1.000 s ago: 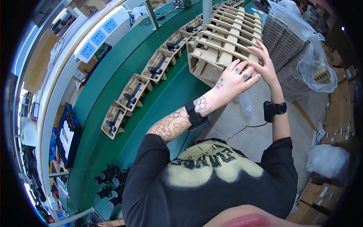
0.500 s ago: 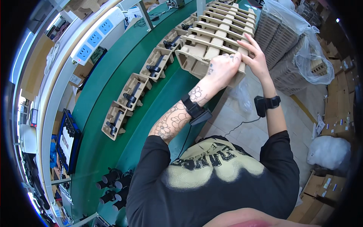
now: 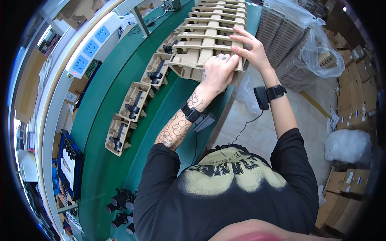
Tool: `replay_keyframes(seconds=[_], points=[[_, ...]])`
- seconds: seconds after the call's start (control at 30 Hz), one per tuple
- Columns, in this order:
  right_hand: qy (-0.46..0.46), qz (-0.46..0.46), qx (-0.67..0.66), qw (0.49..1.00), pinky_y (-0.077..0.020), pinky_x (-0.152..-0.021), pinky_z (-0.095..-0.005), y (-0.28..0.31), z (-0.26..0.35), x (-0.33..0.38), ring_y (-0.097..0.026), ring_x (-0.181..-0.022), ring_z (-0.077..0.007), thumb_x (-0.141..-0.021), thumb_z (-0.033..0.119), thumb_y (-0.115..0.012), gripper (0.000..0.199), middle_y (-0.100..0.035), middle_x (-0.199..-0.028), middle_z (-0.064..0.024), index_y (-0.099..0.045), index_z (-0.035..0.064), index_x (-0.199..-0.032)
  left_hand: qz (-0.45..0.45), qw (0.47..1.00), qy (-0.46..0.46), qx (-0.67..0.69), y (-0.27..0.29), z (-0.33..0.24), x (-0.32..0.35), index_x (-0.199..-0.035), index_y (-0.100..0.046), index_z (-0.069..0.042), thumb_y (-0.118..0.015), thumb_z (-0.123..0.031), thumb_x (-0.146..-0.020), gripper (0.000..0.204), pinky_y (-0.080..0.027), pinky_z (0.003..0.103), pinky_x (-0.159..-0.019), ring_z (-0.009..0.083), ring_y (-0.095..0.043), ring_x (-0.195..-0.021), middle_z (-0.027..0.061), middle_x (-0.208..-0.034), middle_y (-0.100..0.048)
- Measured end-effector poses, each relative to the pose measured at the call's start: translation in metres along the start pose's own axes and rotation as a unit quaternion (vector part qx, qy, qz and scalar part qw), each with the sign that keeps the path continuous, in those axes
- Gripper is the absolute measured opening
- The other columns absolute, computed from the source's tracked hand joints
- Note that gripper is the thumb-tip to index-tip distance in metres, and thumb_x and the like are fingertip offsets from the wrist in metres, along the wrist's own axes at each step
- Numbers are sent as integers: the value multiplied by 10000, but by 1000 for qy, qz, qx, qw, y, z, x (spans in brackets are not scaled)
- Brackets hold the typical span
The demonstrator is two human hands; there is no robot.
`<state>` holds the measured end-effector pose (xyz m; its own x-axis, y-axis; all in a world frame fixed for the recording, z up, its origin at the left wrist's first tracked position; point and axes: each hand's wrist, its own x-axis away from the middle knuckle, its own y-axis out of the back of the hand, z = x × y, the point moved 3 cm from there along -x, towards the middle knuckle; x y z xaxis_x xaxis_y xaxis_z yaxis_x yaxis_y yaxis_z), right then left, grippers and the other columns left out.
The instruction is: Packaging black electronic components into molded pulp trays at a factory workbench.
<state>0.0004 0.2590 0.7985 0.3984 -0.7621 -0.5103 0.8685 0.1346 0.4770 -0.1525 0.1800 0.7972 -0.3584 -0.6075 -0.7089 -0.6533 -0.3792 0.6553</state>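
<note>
A long stack of beige moulded-pulp trays (image 3: 207,42) lies nested on its side along the green bench, with its near end toward me. My left hand (image 3: 219,71) is closed over that near end, its fingers curled round the edge of the nearest tray; the fingertips are hidden. My right hand (image 3: 252,49) rests on the right side of the stack, a little farther along, with its fingers stretched out and apart across the tray rims. Each wrist wears a black strapped device.
Left of the stack, a row of pulp trays (image 3: 132,105) holding black parts runs along the green bench (image 3: 100,104). Black cylindrical parts (image 3: 120,199) stand near my left elbow. Plastic-covered tray stacks (image 3: 281,36) stand at right, beside cardboard boxes (image 3: 354,96). A white power strip (image 3: 91,47) is at left.
The whole view has shifted, so the stack and both hands sit farther left in it. Both hands stay at the near end of the stack.
</note>
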Motion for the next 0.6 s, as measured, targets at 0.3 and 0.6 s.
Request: replay_keyframes(seconds=[0.3, 0.6], points=[[-63, -62, -60, 994, -368, -1035, -355, 16, -34, 22, -427, -1283, -242, -830, 231, -678, 426, -480, -1368, -112, -601, 56, -1210, 39, 997, -60, 31, 28, -6, 1, -1031, -587, -106, -618, -41, -748, 291, -462, 374, -849, 241, -584, -971, 73, -1003, -606], [-110, -262, 55, 957, -406, -988, -331, -28, 32, 164, -459, -1225, -221, -837, 115, -615, 529, -451, -1303, -114, -452, 46, -1336, 64, 868, 414, 267, 51, 65, 101, -1039, -586, -62, -682, -161, -760, 312, -478, 356, -799, 267, -615, -896, 95, -945, -630]])
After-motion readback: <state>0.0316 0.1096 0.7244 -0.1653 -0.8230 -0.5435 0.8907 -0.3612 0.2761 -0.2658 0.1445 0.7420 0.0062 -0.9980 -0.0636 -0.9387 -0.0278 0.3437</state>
